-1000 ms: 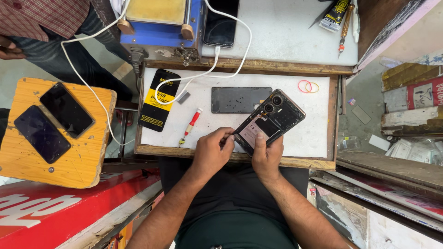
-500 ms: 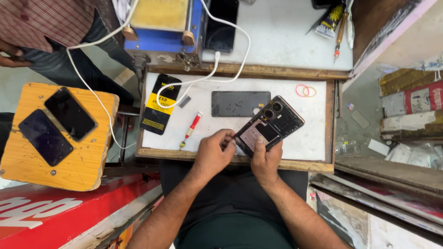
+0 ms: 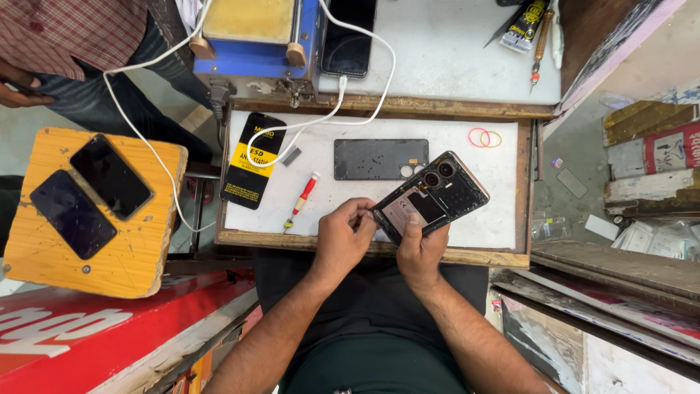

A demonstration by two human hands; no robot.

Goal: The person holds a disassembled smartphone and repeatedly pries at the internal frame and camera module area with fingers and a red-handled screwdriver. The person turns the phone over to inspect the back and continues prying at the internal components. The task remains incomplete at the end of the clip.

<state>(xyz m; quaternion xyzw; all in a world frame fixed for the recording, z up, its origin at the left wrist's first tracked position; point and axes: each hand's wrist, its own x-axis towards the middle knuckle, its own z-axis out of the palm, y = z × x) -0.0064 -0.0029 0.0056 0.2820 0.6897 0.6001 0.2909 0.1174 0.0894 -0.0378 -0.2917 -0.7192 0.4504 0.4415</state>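
The right hand (image 3: 421,252) grips the lower end of an opened phone (image 3: 432,197) near the centre of the frame, its thumb pressed flat on the exposed back and the other fingers wrapped underneath. The left hand (image 3: 344,237) sits just beside it with its fingertips (image 3: 367,213) pinched together at the phone's lower-left corner — whether they hold a small part or tool cannot be told. The phone is tilted, its 2 camera rings pointing toward the upper right, and it is held just above the near edge of a white work tray (image 3: 496,211) with a wooden rim. On the tray, above the phone, lies a dark back cover (image 3: 372,158); to the left lie a red-handled screwdriver (image 3: 302,196) and a black-and-yellow packet (image 3: 251,160), and 2 rubber bands (image 3: 484,138) rest at the upper right. A white cable (image 3: 321,120) loops over the tray from the top of the frame. At the left — well apart from the hands — a wooden stool top (image 3: 138,252) carries 2 dark phones (image 3: 91,193).
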